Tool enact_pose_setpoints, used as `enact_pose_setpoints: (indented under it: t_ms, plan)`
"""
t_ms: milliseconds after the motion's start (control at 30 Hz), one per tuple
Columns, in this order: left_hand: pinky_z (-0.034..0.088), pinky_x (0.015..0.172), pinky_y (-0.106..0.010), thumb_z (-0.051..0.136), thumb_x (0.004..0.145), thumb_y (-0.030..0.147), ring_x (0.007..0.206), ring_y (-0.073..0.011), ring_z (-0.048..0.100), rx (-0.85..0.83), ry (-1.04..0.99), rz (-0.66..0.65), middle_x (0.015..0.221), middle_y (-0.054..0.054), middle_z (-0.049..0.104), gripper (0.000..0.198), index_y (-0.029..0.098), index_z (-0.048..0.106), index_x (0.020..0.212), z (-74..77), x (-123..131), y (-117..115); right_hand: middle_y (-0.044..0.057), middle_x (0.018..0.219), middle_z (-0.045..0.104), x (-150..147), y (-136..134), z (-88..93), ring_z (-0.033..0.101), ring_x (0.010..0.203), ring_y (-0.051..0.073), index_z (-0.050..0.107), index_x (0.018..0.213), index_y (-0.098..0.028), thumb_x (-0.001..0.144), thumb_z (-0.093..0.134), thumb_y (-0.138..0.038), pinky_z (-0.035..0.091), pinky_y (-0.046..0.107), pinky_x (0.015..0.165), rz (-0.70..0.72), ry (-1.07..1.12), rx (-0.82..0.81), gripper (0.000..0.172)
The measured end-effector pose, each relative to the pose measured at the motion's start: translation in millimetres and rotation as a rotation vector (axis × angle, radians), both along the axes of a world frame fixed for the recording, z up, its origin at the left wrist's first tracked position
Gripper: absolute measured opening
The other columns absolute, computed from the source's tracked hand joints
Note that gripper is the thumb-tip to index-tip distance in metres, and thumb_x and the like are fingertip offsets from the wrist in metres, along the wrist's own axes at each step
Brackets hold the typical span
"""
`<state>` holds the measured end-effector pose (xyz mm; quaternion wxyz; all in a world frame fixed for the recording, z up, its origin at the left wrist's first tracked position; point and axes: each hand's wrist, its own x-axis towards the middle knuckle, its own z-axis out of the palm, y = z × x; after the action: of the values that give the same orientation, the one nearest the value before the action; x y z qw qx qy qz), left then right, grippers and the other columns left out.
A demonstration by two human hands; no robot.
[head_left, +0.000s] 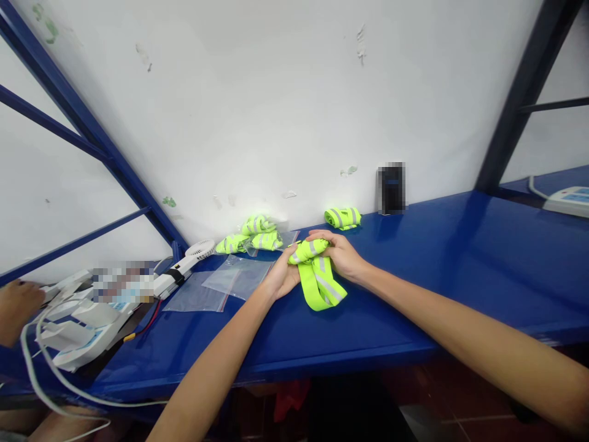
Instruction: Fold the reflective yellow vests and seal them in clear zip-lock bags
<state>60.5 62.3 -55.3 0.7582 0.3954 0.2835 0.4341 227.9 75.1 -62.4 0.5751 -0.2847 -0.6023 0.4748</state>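
Note:
Between my two hands is a neon-yellow reflective strap (317, 285) with silver stripes. Its upper part is bunched into a roll, and a loose loop hangs below toward the blue tabletop. My left hand (281, 273) grips the roll's left end, fingers partly hidden behind it. From the right, my right hand (341, 253) closes round the other end with its fingers over the top. Beyond my right hand, a rolled reflective strap (343, 218) lies near the wall. Several bagged yellow rolls (257, 233) are piled behind my left hand.
Clear plastic zip bags (197, 291) lie flat on the blue table (414, 276), left of my hands. A white handheld fan (200, 250) and white devices with cables (87, 331) crowd the left side. Another person's hand (21, 310) is at far left. A blurred-out black object (391, 189) stands against the wall.

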Motion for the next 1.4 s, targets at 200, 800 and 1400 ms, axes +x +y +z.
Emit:
enact_pose_setpoints:
  t_ms: [200, 800, 1400]
  plan:
    - [0.044, 0.103, -0.047, 0.067, 0.081, 0.039, 0.110, -0.0292, 0.064, 0.063, -0.051, 0.016, 0.117, -0.011, 0.069, 0.050, 0.019, 0.056, 0.126, -4.1, -1.9, 0.7, 0.005, 0.125, 0.062, 2.2, -0.5, 2.0, 0.057, 0.115, 0.024, 0.074, 0.093, -0.023, 0.067, 0.058, -0.014, 0.044, 0.039, 0.100, -0.025, -0.040, 0.069, 0.032]
    - [0.046, 0.102, -0.043, 0.073, 0.063, 0.006, 0.105, -0.0231, 0.066, 0.229, -0.050, 0.333, 0.111, -0.003, 0.070, 0.085, 0.027, 0.043, 0.140, 5.6, -17.2, 6.5, 0.008, 0.116, 0.070, 2.6, -4.3, 13.3, 0.070, 0.092, 0.020, 0.049, 0.138, -0.023, 0.090, 0.047, -0.022, 0.056, 0.038, 0.086, 0.144, 0.031, -0.360, 0.048]
    - [0.051, 0.090, -0.037, 0.080, 0.059, 0.005, 0.089, -0.0158, 0.065, 0.250, -0.085, 0.418, 0.101, 0.001, 0.066, 0.083, 0.030, 0.046, 0.131, -2.7, -7.4, 11.1, 0.008, 0.101, 0.075, -1.8, -5.4, 4.7, 0.070, 0.086, 0.019, 0.069, 0.105, -0.018, 0.083, 0.055, -0.009, 0.056, 0.032, 0.078, 0.153, 0.187, -0.483, 0.028]
